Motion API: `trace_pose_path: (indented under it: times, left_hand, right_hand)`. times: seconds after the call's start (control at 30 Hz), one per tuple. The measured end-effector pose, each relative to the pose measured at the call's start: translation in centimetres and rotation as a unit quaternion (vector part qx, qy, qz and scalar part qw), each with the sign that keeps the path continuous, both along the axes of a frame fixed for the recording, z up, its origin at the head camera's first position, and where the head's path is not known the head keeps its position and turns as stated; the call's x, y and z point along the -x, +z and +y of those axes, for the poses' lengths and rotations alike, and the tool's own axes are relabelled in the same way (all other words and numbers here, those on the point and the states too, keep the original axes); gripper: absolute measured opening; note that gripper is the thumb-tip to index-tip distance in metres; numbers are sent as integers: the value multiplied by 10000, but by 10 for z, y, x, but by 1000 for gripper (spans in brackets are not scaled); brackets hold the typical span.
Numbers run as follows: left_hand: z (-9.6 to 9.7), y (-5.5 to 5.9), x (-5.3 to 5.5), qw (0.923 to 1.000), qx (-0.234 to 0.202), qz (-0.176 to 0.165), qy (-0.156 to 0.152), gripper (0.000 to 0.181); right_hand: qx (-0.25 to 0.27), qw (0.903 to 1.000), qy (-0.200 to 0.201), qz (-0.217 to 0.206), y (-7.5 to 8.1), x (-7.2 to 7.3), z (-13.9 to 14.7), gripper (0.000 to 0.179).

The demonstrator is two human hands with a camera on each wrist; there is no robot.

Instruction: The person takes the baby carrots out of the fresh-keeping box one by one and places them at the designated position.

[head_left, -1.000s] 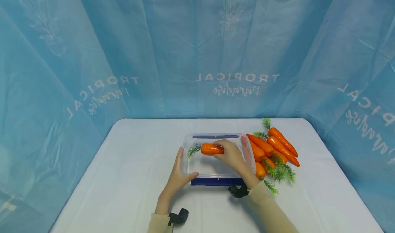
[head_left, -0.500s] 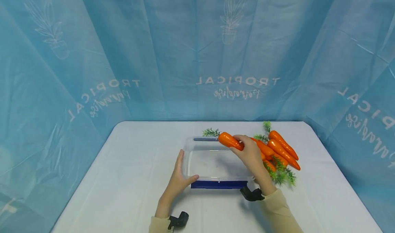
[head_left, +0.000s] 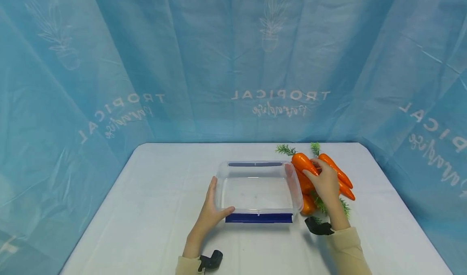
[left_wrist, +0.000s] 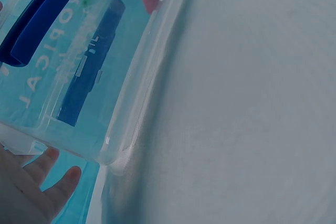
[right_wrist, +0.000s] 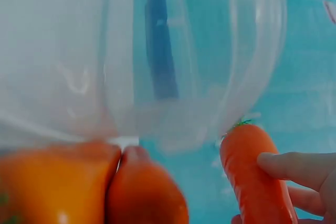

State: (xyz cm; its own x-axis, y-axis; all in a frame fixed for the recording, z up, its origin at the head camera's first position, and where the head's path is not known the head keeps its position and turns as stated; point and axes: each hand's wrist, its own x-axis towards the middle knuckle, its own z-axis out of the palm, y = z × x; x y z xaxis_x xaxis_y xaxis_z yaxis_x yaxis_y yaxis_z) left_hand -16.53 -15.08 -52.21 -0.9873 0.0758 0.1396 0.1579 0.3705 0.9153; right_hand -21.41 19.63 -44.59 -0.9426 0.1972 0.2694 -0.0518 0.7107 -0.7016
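A clear plastic container (head_left: 257, 211) with dark blue clips stands in the middle of the table, no lid on it and nothing inside. My left hand (head_left: 211, 208) rests at its left side, fingers along the wall and thumb at the near left corner. To the container's right, my right hand (head_left: 326, 182) holds an orange carrot (head_left: 303, 161) with a green top between thumb and fingers. The right wrist view shows the thumb pressed on this carrot (right_wrist: 254, 174). Under and around that hand lie several more carrots (head_left: 308, 204), partly hidden by it.
The white table (head_left: 171, 186) reaches back to a blue printed curtain (head_left: 197, 64) that hangs behind and on both sides. At the pile's right edge two carrots (head_left: 337, 171) point toward the near right. A black wrist camera (head_left: 211, 260) sits on the left wrist.
My right hand has carried the carrot out of the container, over its right wall, to the pile on the right. My left hand stays at the container's left side.
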Motion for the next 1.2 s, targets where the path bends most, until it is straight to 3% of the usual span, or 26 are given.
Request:
trace_pose_path:
  times: [0.27, 0.67, 0.97, 1.2]
  left_hand:
    - [-1, 0, 1, 10000, 9, -51, 14, 113]
    - [-2, 0, 1, 10000, 49, -56, -5, 113]
    - [-3, 0, -3, 10000, -15, -77, -11, 113]
    - [-2, 4, -1, 10000, 42, -30, 8, 112]
  right_hand:
    - [-106, 9992, -359, -142, -9, 6, 22, 43]
    - [-181, 9985, -506, -111, -18, 9, 42, 45]
    - [-174, 9978, -560, -321, -25, 7, 47, 44]
    - [-304, 9975, -600, -209, -27, 10, 50, 43]
